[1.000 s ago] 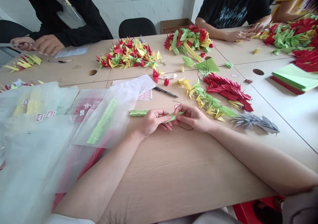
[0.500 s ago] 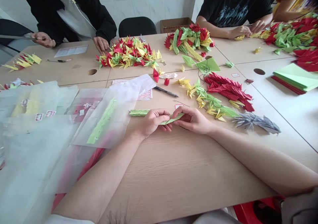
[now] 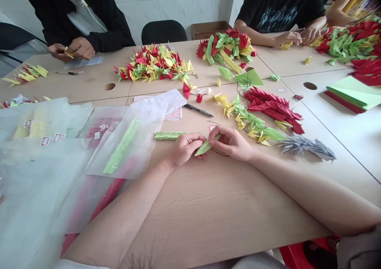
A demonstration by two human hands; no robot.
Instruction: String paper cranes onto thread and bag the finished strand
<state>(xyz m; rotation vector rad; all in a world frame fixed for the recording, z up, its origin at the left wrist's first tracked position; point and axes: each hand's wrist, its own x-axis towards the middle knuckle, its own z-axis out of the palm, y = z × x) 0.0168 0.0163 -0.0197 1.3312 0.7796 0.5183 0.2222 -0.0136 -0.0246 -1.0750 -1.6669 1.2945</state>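
Note:
Between my two hands is a small piece of folded green paper (image 3: pixel 204 147), slanted with one pointed end toward me. My right hand (image 3: pixel 233 145) pinches its upper end between thumb and fingers. Closed at the paper's left side, my left hand (image 3: pixel 185 149) grips it with thumb and forefinger. A thin dark thread (image 3: pixel 220 154) curves below my right fingers. Just beyond my left hand lies a strung row of green folded papers (image 3: pixel 168 135), partly covered by it. A needle-like piece (image 3: pixel 214 122) lies on the table past my hands.
Plastic bags (image 3: pixel 44 181) of folded paper cover the left side. A pen (image 3: pixel 198 110) lies ahead. To the right are a yellow-green crane string (image 3: pixel 253 122), red folded strings (image 3: pixel 275 108) and grey folded paper (image 3: pixel 308 146). A crane pile (image 3: pixel 154 62) stands farther back; co-workers sit opposite.
The green paper between my hands has turned, its near tip now pointing down toward me. The co-worker at the left has brought both hands together around a small yellow paper piece.

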